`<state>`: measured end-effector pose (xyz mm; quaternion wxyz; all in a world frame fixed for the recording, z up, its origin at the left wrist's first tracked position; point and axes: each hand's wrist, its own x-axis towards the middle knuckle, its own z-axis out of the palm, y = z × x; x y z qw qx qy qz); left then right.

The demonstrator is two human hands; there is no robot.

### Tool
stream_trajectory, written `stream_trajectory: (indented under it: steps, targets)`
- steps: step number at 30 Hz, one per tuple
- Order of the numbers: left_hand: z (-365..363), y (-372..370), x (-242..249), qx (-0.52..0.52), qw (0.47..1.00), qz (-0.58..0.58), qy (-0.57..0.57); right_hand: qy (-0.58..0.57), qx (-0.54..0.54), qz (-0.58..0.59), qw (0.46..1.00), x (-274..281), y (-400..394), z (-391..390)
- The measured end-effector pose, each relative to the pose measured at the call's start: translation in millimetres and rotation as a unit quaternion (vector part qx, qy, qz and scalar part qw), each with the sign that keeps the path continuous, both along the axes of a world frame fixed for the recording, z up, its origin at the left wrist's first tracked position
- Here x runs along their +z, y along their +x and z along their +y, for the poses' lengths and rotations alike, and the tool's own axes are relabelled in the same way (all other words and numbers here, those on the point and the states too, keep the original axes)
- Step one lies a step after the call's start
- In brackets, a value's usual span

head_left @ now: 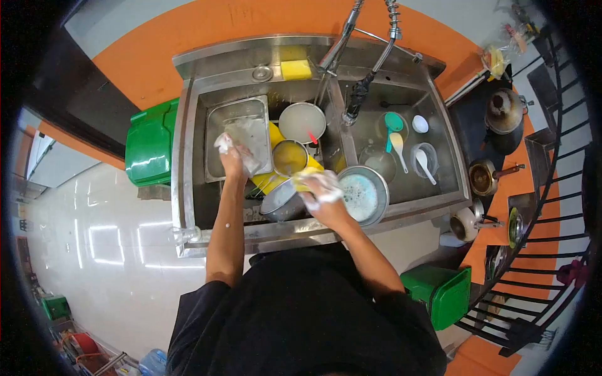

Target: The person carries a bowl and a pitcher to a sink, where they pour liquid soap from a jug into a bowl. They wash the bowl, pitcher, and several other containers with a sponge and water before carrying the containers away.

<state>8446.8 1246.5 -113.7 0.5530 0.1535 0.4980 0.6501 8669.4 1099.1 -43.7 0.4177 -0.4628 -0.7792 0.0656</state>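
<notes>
My left hand (231, 160), foamy at the fingers, is closed on a translucent, see-through piece (251, 164) whose kind I cannot make out. It is over the rectangular steel tray (271, 135) in the left sink basin. My right hand (326, 199), covered in suds, grips a yellow sponge (303, 182). Just right of it, a steel bowl (384, 202) of foamy water rests at the basin divider. A grey pot (280, 202) lies tilted below the sponge. Behind are a yellowish bowl (290, 158) and a round bowl of cloudy water (302, 120).
In the right basin (439, 169) lie a green ladle (394, 122), a rice paddle (397, 145), a white spoon (426, 164) and a small white bowl (420, 124). The spray faucet (357, 94) hangs over the divider. A yellow sponge block (296, 69) sits on the back ledge.
</notes>
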Motion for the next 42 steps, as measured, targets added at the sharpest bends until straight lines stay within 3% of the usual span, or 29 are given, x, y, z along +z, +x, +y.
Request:
stream_trajectory:
  steps: [1,2,4,9,10,12,14,16,18,19,20,21,22,24,25,26,27,28,30,33,35,37,38,39,40,41,42]
  targets:
    - [6.0,3.9,-1.1,-0.074,0.997,-0.014,-0.01,-0.02,-0.042,-0.039,0.998,1.1,20.7,-10.8]
    - [15.5,14.6,-9.2,-0.076,0.997,-0.02,-0.009,-0.041,-0.083,-0.079,0.993,1.2,38.3,-22.7]
    - [37.9,49.6,-36.4,-0.258,0.951,0.17,-0.017,-0.085,-0.076,-0.133,0.985,-3.1,63.4,-41.9]
    - [102.8,165.1,-34.2,-0.283,0.937,0.156,0.129,-0.205,-0.102,-0.216,0.949,15.3,80.8,-50.5]
    - [117.2,179.5,-29.6,-0.283,0.934,0.164,0.144,-0.189,-0.086,-0.18,0.962,4.3,90.9,-46.9]
    - [148.2,201.6,-19.7,-0.301,0.919,0.215,0.137,-0.158,-0.082,-0.151,0.972,32.9,91.6,-32.0]
    - [183.7,223.9,-33.4,-0.298,0.932,0.122,0.165,-0.133,-0.073,-0.075,0.986,42.6,96.6,-10.4]
    - [201.1,228.1,-29.3,-0.307,0.926,0.179,0.126,-0.142,-0.052,-0.015,0.988,43.1,104.2,18.4]
    - [207.1,227.0,-30.6,-0.326,0.864,0.367,0.111,-0.15,-0.048,0.012,0.987,44.2,104.7,61.9]
    - [207.1,229.0,-35.2,-0.329,0.862,0.37,0.108,-0.213,-0.044,0.089,0.972,30.1,103.6,89.0]
    - [204.4,231.1,-40.2,-0.27,0.862,0.392,0.173,-0.274,-0.039,0.167,0.946,11.7,101.0,118.4]
    - [201.2,231.0,-44.8,-0.21,0.854,0.413,0.239,-0.305,-0.088,0.149,0.936,6.8,94.5,148.4]
    - [194.8,227.2,-38.0,-0.211,0.851,0.42,0.236,-0.335,-0.134,0.128,0.924,1.5,87.1,179.0]
    - [181.8,217.1,-33.7,-0.205,0.835,0.447,0.245,-0.059,-0.251,0.021,0.966,-76.4,79.2,245.8]
    - [179.3,214.0,-47.2,-0.178,0.822,0.475,0.261,-0.081,-0.259,0.039,0.962,-81.5,75.6,267.4]
    - [181.9,195.6,-54.4,-0.271,0.742,0.491,0.368,-0.103,-0.266,0.056,0.957,-83.1,71.0,287.3]
    - [178.2,192.5,-57.8,-0.266,0.79,0.45,0.322,-0.234,-0.249,0.023,0.94,-80.3,72.4,304.0]
    - [174.4,190.6,-57.4,-0.257,0.833,0.406,0.274,-0.239,-0.222,-0.002,0.945,-84.3,73.1,317.3]
    - [168.0,179.9,-49.9,-0.268,0.827,0.44,0.223,-0.246,-0.163,-0.05,0.954,-91.8,74.2,343.5]
    - [170.6,180.2,-53.2,-0.264,0.828,0.472,0.151,-0.333,-0.111,0.109,0.93,-78.6,72.0,365.8]
    - [175.0,187.4,-53.9,-0.25,0.832,0.477,0.131,-0.299,-0.169,0.094,0.935,-82.5,72.2,384.8]
    - [176.1,201.0,-47.4,-0.096,0.876,0.47,0.046,-0.234,-0.245,0.092,0.936,-58.9,69.3,370.4]
    - [177.4,208.3,-41.7,-0.101,0.877,0.468,0.045,-0.236,-0.249,0.091,0.935,-61.9,69.1,360.8]
    - [179.8,214.5,-24.3,-0.087,0.979,0.177,-0.057,-0.134,-0.246,0.094,0.955,-66.1,69.2,352.8]
    - [181.5,219.5,-18.2,-0.062,0.977,-0.134,-0.154,-0.03,-0.238,0.094,0.966,-74.0,70.7,345.1]
    - [189.0,222.0,-52.0,-0.065,0.97,-0.203,-0.113,-0.106,-0.22,0.075,0.967,-82.4,72.3,334.1]
    - [197.2,224.7,-88.9,-0.071,0.956,-0.273,-0.077,-0.106,-0.22,0.072,0.967,-79.1,74.2,322.7]
